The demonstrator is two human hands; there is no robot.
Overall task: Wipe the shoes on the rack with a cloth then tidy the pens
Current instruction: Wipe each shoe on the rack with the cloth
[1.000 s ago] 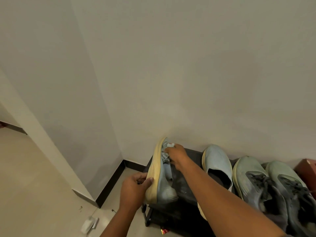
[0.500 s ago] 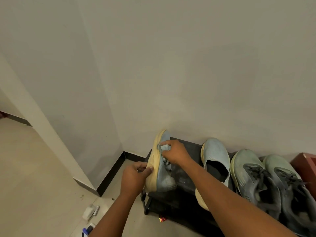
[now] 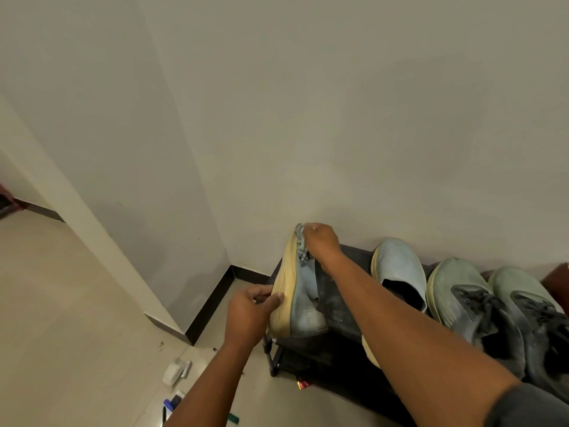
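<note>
A light blue slip-on shoe (image 3: 303,298) with a yellow sole is tipped on its side at the left end of the black shoe rack (image 3: 341,306). My left hand (image 3: 251,315) grips its heel by the sole. My right hand (image 3: 320,241) holds a small grey cloth (image 3: 302,247) bunched against the shoe's toe. Its partner shoe (image 3: 398,269) lies flat on the rack behind my right forearm. Pens and markers (image 3: 172,403) lie on the floor at the bottom left, partly hidden by my left arm.
Two grey-green lace-up sneakers (image 3: 480,306) sit at the rack's right end, with a red-brown box (image 3: 557,282) beyond them. White walls meet in a corner left of the rack. A small white object (image 3: 175,369) lies on the beige tile floor.
My right hand with the cloth has slid up the shoe from its middle to the toe tip. My head has tilted, showing more of the floor and pens.
</note>
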